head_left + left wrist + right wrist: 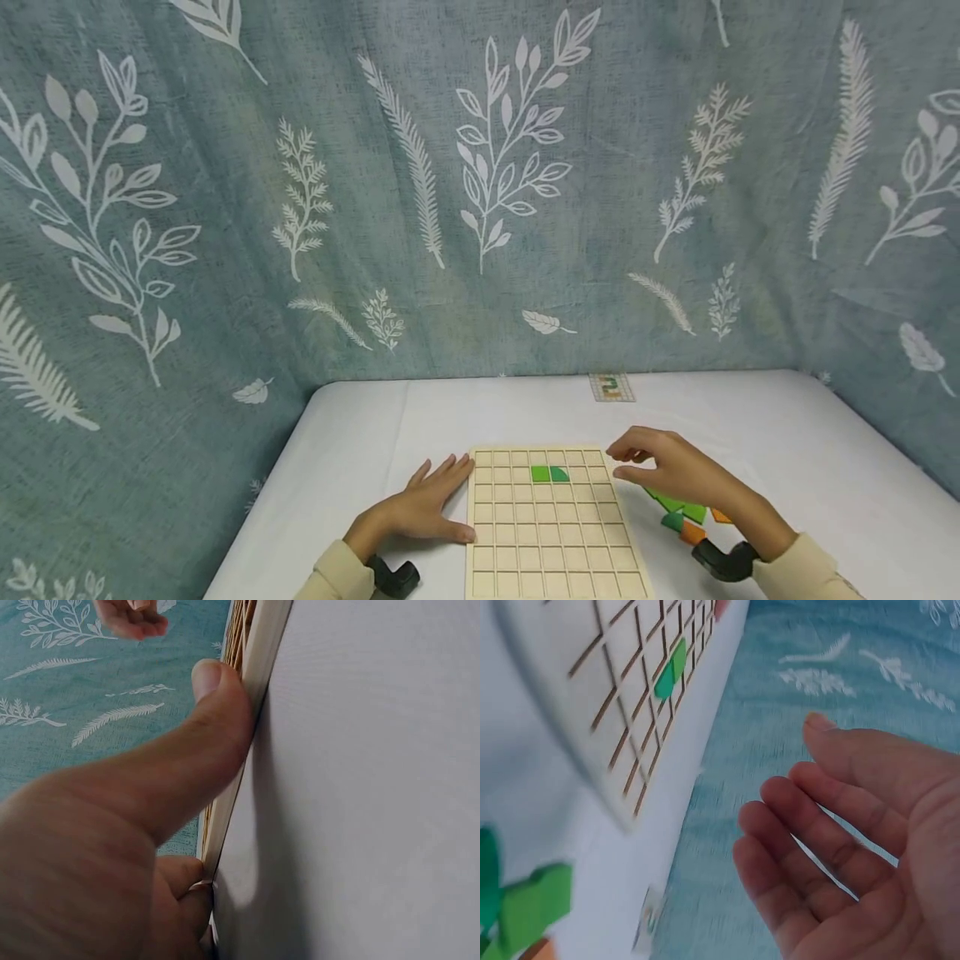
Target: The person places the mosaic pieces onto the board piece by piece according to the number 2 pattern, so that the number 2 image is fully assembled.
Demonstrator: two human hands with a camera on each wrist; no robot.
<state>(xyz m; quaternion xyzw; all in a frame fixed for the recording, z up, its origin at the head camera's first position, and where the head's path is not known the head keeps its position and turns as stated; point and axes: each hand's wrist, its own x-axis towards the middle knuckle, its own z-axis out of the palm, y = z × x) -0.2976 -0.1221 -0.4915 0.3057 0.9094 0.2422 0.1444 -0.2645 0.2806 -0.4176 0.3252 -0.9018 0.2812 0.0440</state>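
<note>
Your left hand (423, 510), spread wide, braces the grid board (522, 535); your right hand (671, 463) curves loosely, empty. Tile-laying appears underway: next, pinch a loose green tile (693, 512).

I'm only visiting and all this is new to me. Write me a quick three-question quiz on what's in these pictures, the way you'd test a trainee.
1. True or false: the right hand holds nothing.

2. Which touches the side of the grid board?
A) the small card
B) the left hand
C) an orange piece

3. Fill in the colour: the square and the curved-edge piece on the board are both ____.

Key: 1. True. 2. B. 3. Green.
</note>
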